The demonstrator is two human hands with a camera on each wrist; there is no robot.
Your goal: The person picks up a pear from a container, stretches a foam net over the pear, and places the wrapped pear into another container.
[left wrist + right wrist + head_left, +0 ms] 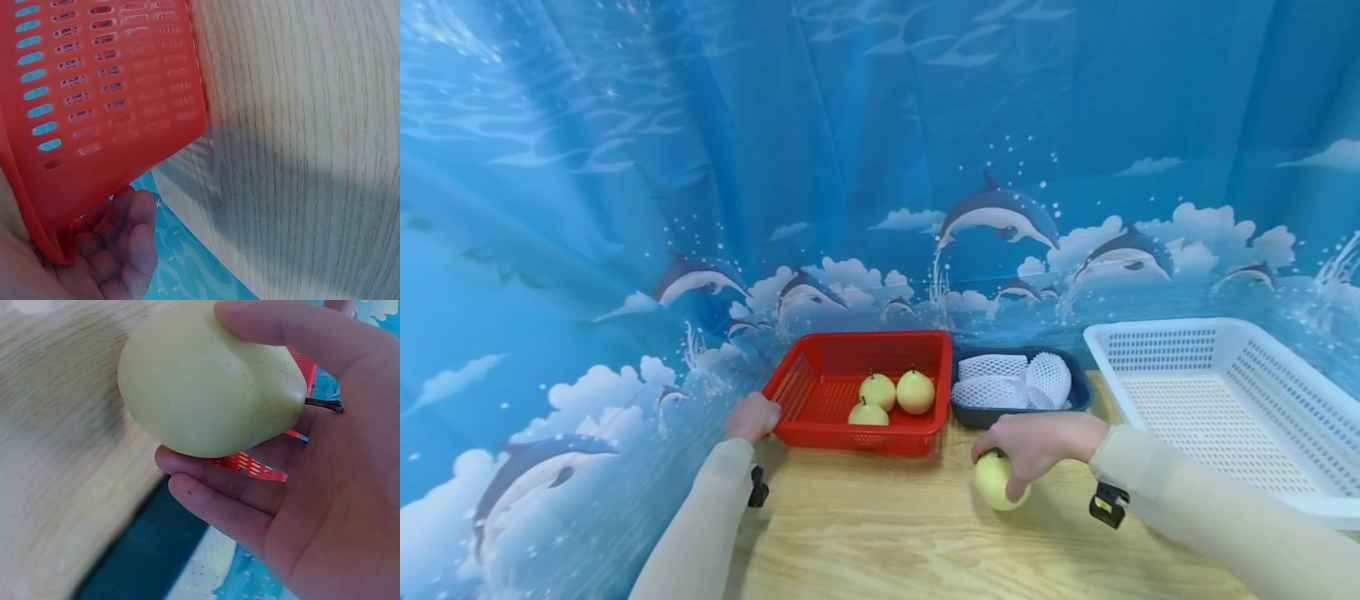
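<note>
My left hand (pixel 751 417) grips the left front corner of a red plastic basket (pixel 850 437). In the left wrist view its fingers (pixel 140 247) curl under the basket's rim. Three pale yellow-green pears (pixel 915 392) lie inside the basket, toward its right side. Right of the basket, my right hand (pixel 1047 443) holds another pear (pixel 994 483) low over the table. The right wrist view shows this pear (pixel 206 381) between thumb and fingers, its dark stem pointing toward the palm.
A dark blue tray (pixel 1021 417) with several white foam net sleeves (pixel 992 392) stands behind my right hand. The large white basket (pixel 1225 400) is at the right. A wooden table (pixel 880 533) carries everything, with a dolphin-print curtain (pixel 880 167) behind.
</note>
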